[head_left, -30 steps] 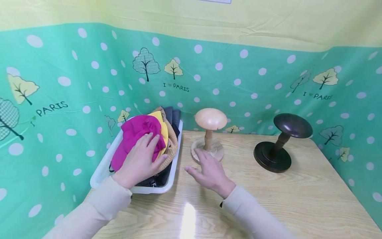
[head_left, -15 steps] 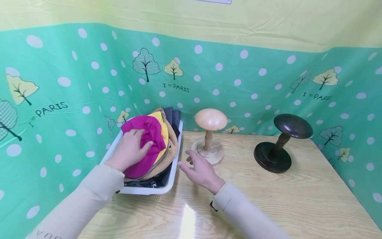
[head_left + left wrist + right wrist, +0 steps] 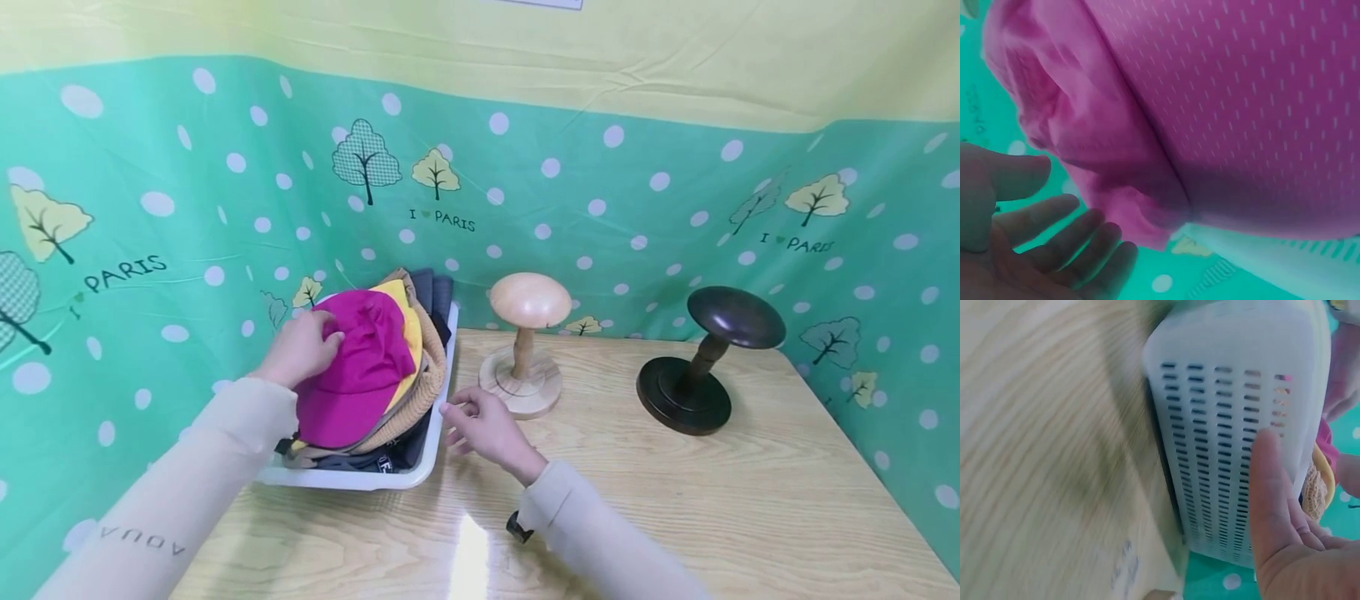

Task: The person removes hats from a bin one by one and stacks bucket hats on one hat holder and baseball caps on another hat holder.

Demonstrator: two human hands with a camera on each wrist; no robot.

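Note:
A magenta cap [image 3: 352, 412] with a brim lies on top of a heap of hats in a white plastic basket [image 3: 408, 478]. Beneath it show a yellow hat [image 3: 412, 327] and a tan knitted hat [image 3: 432, 354]. My left hand [image 3: 298, 346] is at the cap's left side; in the left wrist view its thumb and fingers are spread apart beside the magenta fabric [image 3: 1241, 94]. My right hand [image 3: 491, 433] is by the basket's right rim, fingers loosely bent and holding nothing. The right wrist view shows its thumb extended alongside the slotted basket wall [image 3: 1222, 337].
A pale wooden hat stand [image 3: 531, 300] rises just right of the basket, behind my right hand. Farther right is a dark brown hat stand [image 3: 735, 317]. Dark folded items [image 3: 442, 293] fill the basket's back corner. A green dotted curtain [image 3: 600, 183] hangs behind the wooden table [image 3: 600, 500].
My left hand has moved left across the magenta cap to its side, uncovering the crown and brim. My right hand has drawn left and slightly down, from the pale stand's base toward the basket.

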